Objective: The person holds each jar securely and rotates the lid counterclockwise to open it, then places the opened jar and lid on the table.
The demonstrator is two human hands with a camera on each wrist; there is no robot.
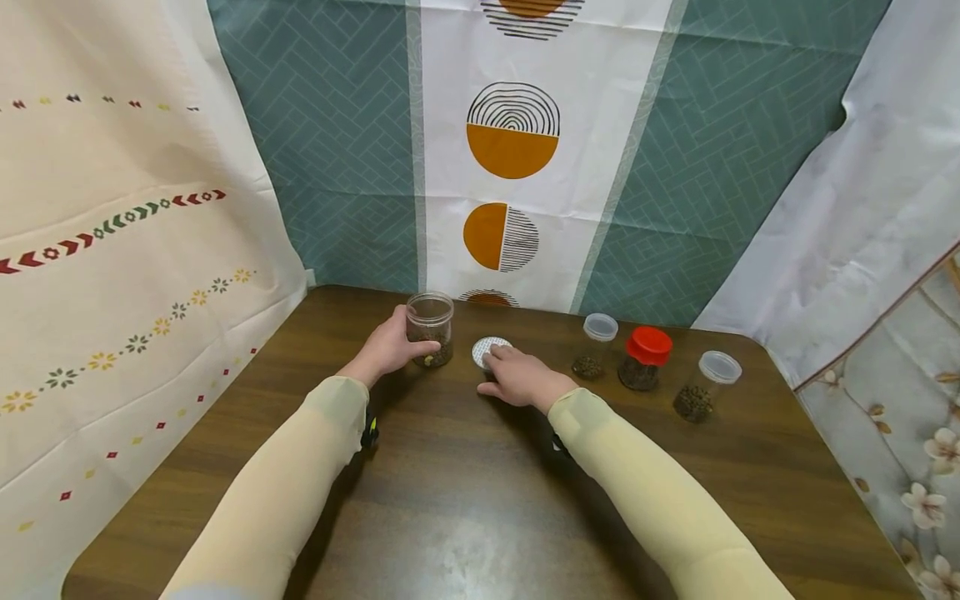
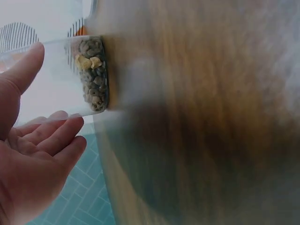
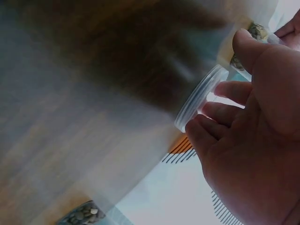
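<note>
My left hand (image 1: 390, 342) grips a clear open-topped jar (image 1: 433, 317), thumb on one side and fingers on the other. In the left wrist view, dark pellets (image 2: 96, 84) with a few yellow pieces (image 2: 88, 63) lie at the jar's bottom. To its right, my right hand (image 1: 521, 377) reaches over a round lid (image 1: 485, 347) with a printed white top. The right wrist view shows the lid's clear ridged rim (image 3: 199, 101) against the table, fingertips at its top face and the thumb (image 3: 243, 42) held away from it.
On the right of the brown table (image 1: 450, 500) stand a small jar with a translucent lid (image 1: 601, 327), a jar with a red lid (image 1: 649, 344) and another with a translucent lid (image 1: 720, 367). All hold dark pellets. A patterned curtain (image 1: 345, 167) hangs behind the table.
</note>
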